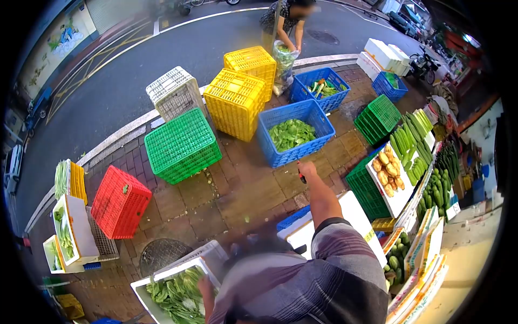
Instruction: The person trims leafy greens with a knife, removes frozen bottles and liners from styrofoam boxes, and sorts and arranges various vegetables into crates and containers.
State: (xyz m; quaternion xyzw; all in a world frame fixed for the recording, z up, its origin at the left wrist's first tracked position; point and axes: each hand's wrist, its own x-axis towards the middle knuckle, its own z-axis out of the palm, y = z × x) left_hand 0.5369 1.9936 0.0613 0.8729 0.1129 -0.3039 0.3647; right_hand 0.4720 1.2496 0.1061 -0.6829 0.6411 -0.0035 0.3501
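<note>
My right hand (307,169) is stretched forward, closed around a small dark and red object (301,177) whose kind I cannot make out. Just beyond it stands a blue crate (272,156) with loose leafy greens (292,134) in its bottom. Low on the other side, my left hand (205,287) reaches to the edge of a white foam box (141,294). Long-stemmed leafy greens (175,296) fill that box, and the hand is beside or touching them. Its fingers are mostly hidden.
Green (181,143), red (121,201) and yellow crates (233,105) stand on the brick pavement. A person (288,27) by the road handles a plastic bag of greens (284,62). At right are potatoes (387,171), cucumbers (436,191) and other vegetables on a stall.
</note>
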